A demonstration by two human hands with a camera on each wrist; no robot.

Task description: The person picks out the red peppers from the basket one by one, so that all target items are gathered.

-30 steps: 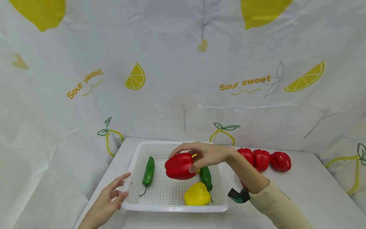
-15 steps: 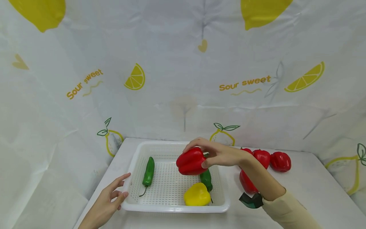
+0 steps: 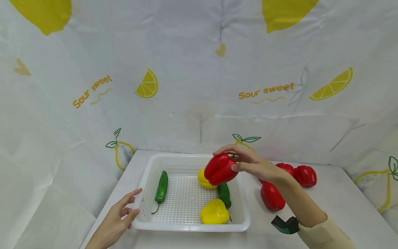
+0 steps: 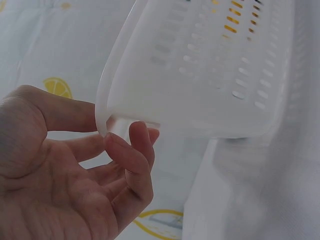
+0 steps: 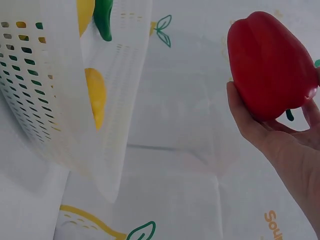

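Currently the right hand (image 3: 253,166) grips a red bell pepper (image 3: 220,169), fingers and thumb curled round it, and holds it in the air above the far right corner of the white perforated basket (image 3: 146,180). The right wrist view confirms the hold: the pepper (image 5: 270,62) sits against the palm and touches nothing else.

The left hand (image 3: 116,219) lies at the basket's near left corner with fingers loosely extended; in the left wrist view the thumb and fingertips (image 4: 122,145) touch the basket's rim (image 4: 102,117), steadying it and not clasping it.

Contents of the basket: a green chili (image 3: 161,186) on the left, a second green chili (image 3: 224,194) on the right, a yellow bell pepper (image 3: 214,211) at the near right, and another yellow pepper (image 3: 203,180) partly hidden behind the held one. No red pepper lies in the basket.

On the table (image 3: 326,204) to the right of the basket stand three more red peppers (image 3: 304,175), grouped close together.

Judgement: the work appears to be the separation of red peppers from the rest. With the held pepper not yet set down, that sorting seems near its end; only this one piece remains in transit.
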